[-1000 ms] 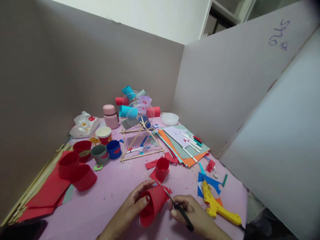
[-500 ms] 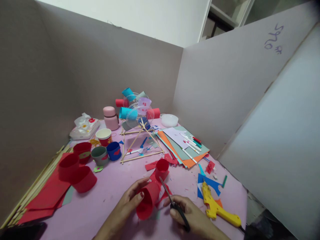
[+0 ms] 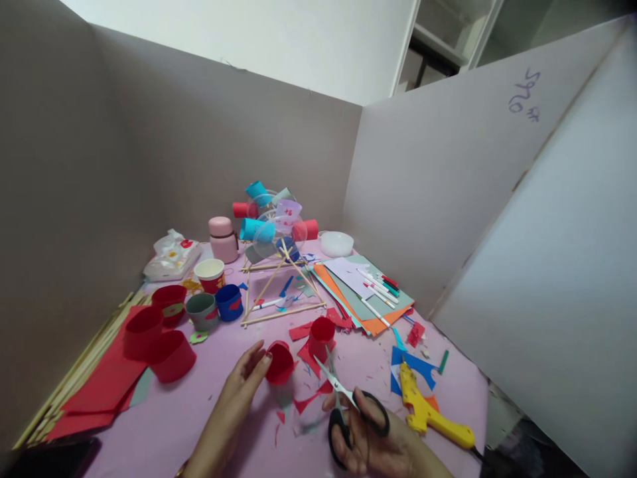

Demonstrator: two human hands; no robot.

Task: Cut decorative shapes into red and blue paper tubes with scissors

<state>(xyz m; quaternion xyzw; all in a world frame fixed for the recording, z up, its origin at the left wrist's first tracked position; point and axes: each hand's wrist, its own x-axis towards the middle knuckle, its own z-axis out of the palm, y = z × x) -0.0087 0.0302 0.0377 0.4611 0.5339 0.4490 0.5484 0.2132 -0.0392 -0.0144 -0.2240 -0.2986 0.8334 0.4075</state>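
My left hand (image 3: 245,380) has its thumb and fingers at the left rim of a red paper cup (image 3: 280,367), whose opening faces me. The scissors (image 3: 343,392), with black handles and parted blades, are in my right hand (image 3: 365,431); its fingers go through the loops. Just beyond the blades stands another red paper cup (image 3: 320,340). Red paper scraps (image 3: 304,402) lie between my hands on the pink tabletop (image 3: 239,435).
Several red paper cups (image 3: 170,358), a grey cup (image 3: 202,312) and a blue cup (image 3: 229,303) stand left. A stick frame (image 3: 286,313) with a cup wheel (image 3: 273,226) is behind. Coloured sheets (image 3: 398,305) and a yellow glue gun (image 3: 421,408) lie right.
The red cup in my left hand has moved away from me and tipped more upright. My right hand has turned palm up, and the scissor blades have spread apart.
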